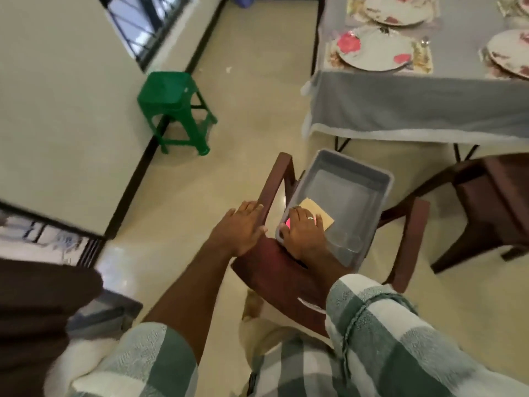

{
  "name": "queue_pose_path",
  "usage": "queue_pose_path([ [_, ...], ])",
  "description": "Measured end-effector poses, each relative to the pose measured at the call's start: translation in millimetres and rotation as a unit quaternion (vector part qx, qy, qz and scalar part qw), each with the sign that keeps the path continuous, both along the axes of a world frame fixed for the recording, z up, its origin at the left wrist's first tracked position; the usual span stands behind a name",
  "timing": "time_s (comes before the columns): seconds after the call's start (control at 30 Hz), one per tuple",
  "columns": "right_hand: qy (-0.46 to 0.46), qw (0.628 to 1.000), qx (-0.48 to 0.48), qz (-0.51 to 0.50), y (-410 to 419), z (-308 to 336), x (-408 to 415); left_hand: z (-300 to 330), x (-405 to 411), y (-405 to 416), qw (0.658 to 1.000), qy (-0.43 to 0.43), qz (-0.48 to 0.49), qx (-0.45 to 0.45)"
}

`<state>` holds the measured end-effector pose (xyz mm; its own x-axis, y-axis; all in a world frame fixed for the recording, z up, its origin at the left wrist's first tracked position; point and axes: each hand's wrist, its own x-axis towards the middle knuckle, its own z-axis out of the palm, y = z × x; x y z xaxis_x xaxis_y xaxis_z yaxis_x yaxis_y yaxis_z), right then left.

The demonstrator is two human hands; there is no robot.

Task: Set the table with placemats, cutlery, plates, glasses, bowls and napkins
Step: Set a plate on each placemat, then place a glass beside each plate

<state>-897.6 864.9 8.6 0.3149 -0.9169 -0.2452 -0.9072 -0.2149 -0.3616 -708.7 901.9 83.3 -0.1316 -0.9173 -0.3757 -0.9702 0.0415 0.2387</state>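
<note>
left hand (243, 227): flat, fingers straight, resting on the left armrest of the brown chair (286, 270); holds nothing
right hand (305, 230): inside the grey tub (383, 181), near-left corner, fingers spread and lying on the napkins; ring on one finger; grip on them not clear, looks like pressing rather than pinching
napkins: tan napkin (316, 209) lies flat on the tub floor, partly under the right fingers; a pink napkin (288, 223) shows just at the fingertips by the tub's left wall
grey tub: sits on the chair seat, between the two armrests
glass (347, 243): clear, in the tub's near-right corner, just right of the right wrist; blurred
bench (400, 98): top right, grey cloth hanging over its edge, well apart from the chair
plates (375, 50): floral plates on placemats (423, 57) on the bench; cutlery (425, 43) beside one plate, blurred
green stool (171, 101): by the wall, left of the bench
second chair (486, 202): far right, near the bench
</note>
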Motion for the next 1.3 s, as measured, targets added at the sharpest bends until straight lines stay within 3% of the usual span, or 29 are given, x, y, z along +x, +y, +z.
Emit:
queue_pose_path([
  [0.27, 0.019, 0.983, 0.043, -0.177, -60.5, -41.5, 47.0, -37.0, 51.4, -118.1, 0.985, -0.004, -0.163, 0.062],
  [0.47, 0.042, 0.948, 0.028, -0.313, -54.2, -53.8, 63.8, -59.1, 39.6, -182.0, 0.954, 0.034, -0.274, 0.119],
  [0.77, 0.064, 0.836, 0.084, -0.539, -70.0, -77.1, 102.3, -103.0, 25.4, -264.6, 0.879, 0.121, -0.426, 0.176],
  [0.93, 0.035, 0.742, 0.079, -0.665, -75.9, -85.4, 124.0, -112.9, 11.4, -298.7, 0.86, 0.127, -0.458, 0.185],
  [1.3, -0.066, 0.584, 0.023, -0.809, -89.3, -114.4, 93.8, -139.0, -75.3, -309.7, 0.788, 0.122, -0.551, 0.246],
])
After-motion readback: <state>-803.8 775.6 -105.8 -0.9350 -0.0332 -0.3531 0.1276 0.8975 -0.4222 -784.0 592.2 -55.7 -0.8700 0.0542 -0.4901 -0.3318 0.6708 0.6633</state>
